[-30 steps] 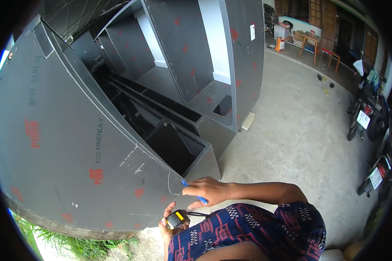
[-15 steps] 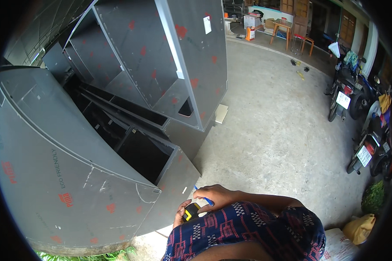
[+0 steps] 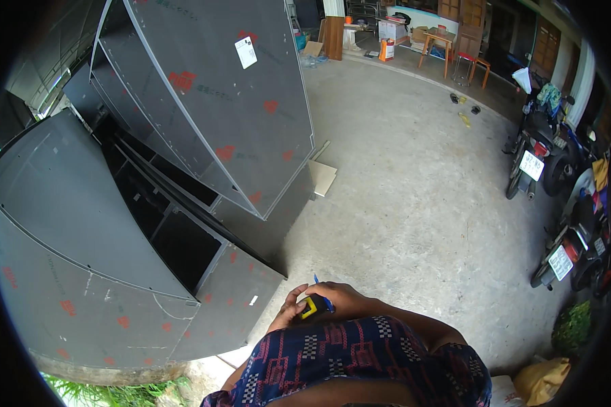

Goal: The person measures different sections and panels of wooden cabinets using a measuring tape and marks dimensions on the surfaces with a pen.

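Observation:
Close to my chest, both hands are together. My left hand point(image 3: 289, 309) is closed around a yellow and black tape measure point(image 3: 310, 308). No blade is seen drawn out of it. Against its other side, my right hand point(image 3: 346, 300) is closed with a slim blue pen point(image 3: 328, 303) between the fingers; the tip pokes up past the knuckles. A dark grey cabinet box point(image 3: 234, 268) with red printed marks lies low to my left. Behind it a taller grey cabinet point(image 3: 251, 122) stands upright, with a white label point(image 3: 246, 53) on its side panel.
Concrete floor point(image 3: 400, 203) spreads ahead and right. Two parked motorbikes point(image 3: 533, 159) line the right side. A beige board piece point(image 3: 323, 179) sits by the tall cabinet's base. A wooden table point(image 3: 438, 49) and a red stool point(image 3: 464, 64) stand far back. A tan bag point(image 3: 543, 380) lies lower right.
The cabinets have shifted left in view, and the tall one's side panel now hides its inner shelf and the phone there. My hands have come closer together around the tape measure.

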Motion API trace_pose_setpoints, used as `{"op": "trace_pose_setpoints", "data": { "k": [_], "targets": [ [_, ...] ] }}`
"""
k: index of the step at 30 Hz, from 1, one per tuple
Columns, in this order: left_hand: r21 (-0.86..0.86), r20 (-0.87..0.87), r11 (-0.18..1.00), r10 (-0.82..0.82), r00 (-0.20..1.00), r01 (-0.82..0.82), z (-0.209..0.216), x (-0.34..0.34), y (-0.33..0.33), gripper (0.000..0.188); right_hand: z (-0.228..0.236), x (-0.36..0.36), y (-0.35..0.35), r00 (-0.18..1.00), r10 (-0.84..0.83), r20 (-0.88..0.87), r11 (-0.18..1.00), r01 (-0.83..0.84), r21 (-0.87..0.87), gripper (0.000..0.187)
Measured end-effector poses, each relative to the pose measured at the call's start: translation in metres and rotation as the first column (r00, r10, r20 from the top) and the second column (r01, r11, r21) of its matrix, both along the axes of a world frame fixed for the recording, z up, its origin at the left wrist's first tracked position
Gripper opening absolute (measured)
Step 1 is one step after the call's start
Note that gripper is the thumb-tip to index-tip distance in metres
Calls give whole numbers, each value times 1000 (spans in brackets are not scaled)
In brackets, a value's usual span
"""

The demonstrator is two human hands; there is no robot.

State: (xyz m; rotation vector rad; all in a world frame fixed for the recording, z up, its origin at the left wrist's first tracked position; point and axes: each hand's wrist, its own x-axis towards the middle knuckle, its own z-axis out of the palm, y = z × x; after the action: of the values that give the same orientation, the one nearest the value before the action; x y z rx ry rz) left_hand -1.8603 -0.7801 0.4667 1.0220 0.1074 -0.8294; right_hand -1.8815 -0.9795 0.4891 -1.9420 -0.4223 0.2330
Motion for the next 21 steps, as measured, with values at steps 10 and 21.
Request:
{"op": "trace_pose_setpoints", "data": {
  "k": [10, 21],
  "targets": [
    [-29, -69, 963, -268, 961, 267, 0, 17, -86, 65, -31, -26, -73, 948, -273, 166, 961, 263, 80, 53],
    [-77, -73, 985, -163, 984, 157, -15, 75, -117, 55, -33, 37, -108, 929, -301, 216, 943, 257, 210, 44]
  ]
}}
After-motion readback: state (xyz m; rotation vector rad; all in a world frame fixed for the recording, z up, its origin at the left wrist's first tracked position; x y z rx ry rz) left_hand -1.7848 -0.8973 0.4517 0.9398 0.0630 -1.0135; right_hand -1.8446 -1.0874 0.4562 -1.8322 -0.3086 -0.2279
